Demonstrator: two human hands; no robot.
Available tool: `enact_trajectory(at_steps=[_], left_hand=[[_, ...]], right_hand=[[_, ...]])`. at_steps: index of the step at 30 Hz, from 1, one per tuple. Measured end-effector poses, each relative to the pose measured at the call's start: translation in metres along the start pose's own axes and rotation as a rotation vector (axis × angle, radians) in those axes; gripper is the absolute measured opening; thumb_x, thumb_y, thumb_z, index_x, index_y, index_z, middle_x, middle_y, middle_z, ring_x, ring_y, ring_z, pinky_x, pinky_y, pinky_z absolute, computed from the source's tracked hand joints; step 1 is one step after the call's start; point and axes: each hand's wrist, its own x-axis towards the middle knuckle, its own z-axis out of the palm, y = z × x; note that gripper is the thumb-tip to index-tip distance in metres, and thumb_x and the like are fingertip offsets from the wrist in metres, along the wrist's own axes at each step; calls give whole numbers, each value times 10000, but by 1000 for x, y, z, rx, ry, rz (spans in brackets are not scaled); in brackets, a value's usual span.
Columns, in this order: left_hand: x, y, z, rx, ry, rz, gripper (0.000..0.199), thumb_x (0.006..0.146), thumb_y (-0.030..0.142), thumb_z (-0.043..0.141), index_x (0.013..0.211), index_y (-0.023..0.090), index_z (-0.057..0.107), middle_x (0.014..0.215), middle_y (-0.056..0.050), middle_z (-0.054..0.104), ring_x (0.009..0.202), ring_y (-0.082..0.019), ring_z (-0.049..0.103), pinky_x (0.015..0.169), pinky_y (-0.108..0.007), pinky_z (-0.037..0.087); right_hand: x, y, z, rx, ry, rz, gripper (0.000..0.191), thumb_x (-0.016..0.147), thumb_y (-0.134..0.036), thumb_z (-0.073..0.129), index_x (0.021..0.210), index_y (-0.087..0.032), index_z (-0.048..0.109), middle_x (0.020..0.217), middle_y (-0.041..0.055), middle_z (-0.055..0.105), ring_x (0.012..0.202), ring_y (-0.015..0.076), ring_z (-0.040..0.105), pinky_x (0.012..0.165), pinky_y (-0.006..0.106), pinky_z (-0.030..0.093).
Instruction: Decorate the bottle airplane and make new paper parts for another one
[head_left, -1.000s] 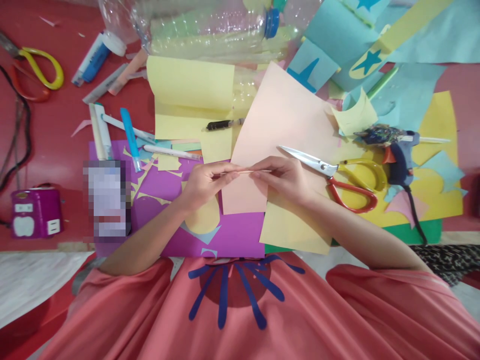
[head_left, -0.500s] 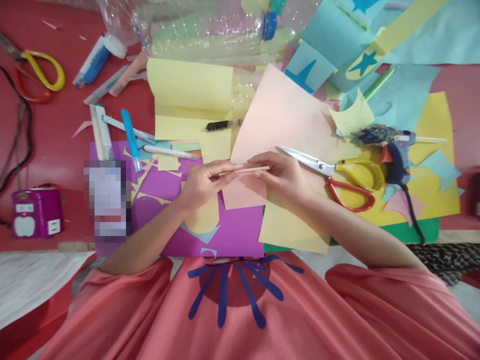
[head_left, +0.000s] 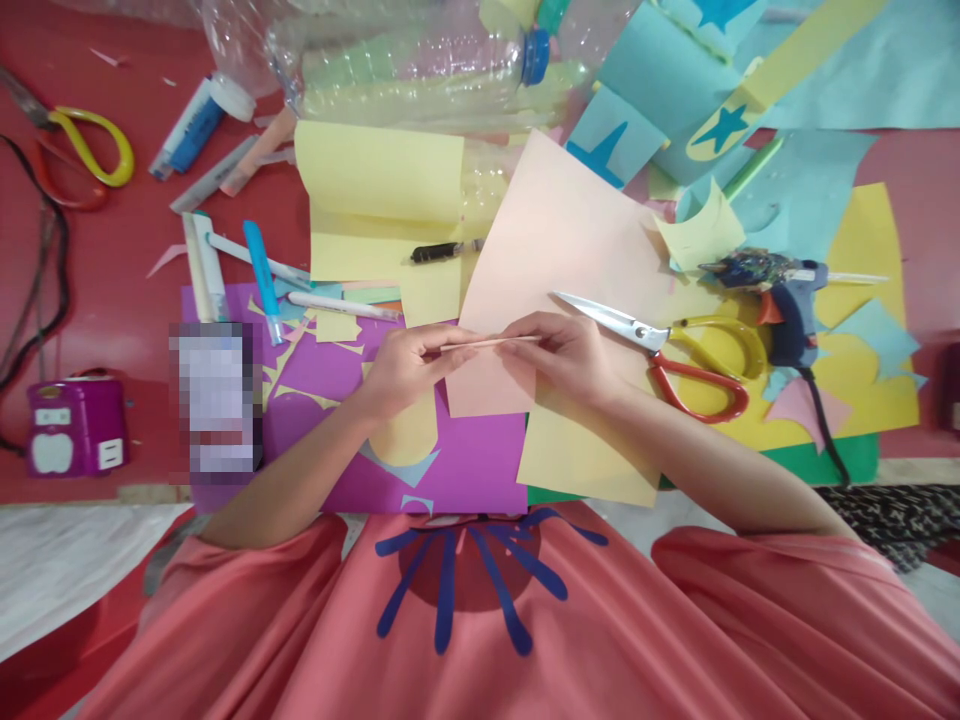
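Between my two hands is a thin, folded pink paper strip [head_left: 491, 342], seen nearly edge-on. My left hand [head_left: 412, 362] pinches its left end, and my right hand [head_left: 561, 352] pinches the right end with thumb and fingers. Beneath them lies a large pale pink sheet [head_left: 562, 230], overlapping a purple sheet [head_left: 480, 460]. Scissors with yellow and red handles [head_left: 649, 338] rest partly open just right of my right hand. A black pen [head_left: 439, 252] lies above my hands on yellow paper [head_left: 379, 175].
A glue gun [head_left: 795, 310] lies at the right on yellow paper. Plastic bottles [head_left: 405, 65] and a blue paper piece with stars [head_left: 667, 90] are at the back. Markers [head_left: 261, 275], a phone [head_left: 217, 400], a purple box [head_left: 75, 428] and other scissors [head_left: 94, 145] are at the left.
My right thumb and fingers have shifted slightly left along the strip, and the strip has tilted to show a thinner edge. Both hands still hold it.
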Motion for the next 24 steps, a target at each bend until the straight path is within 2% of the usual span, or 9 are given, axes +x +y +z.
enact_trajectory(at_steps=[7, 13, 24], left_hand=[[1, -1, 0, 77, 28, 8, 482, 815, 635, 623, 874, 183, 781, 854, -50, 776, 755, -154, 697, 649, -195, 512], [0, -4, 0, 111, 55, 24, 494, 821, 643, 609, 826, 175, 768, 730, -24, 732, 638, -125, 622, 576, -205, 451], [1, -10, -2, 73, 41, 66, 427, 844, 594, 616, 813, 200, 779, 729, -14, 737, 685, -153, 680, 621, -236, 492]], right_hand=[[-1, 3, -2, -78, -7, -6, 187, 813, -345, 674, 725, -193, 738, 712, 23, 721, 613, 113, 595, 551, 248, 465], [-2, 3, -1, -66, 5, -15, 167, 811, -313, 675, 705, -195, 727, 690, 15, 706, 592, 102, 579, 541, 241, 459], [-2, 4, 1, 1, 46, -39, 156, 780, -302, 722, 677, -185, 717, 661, 19, 694, 578, 107, 587, 514, 237, 459]])
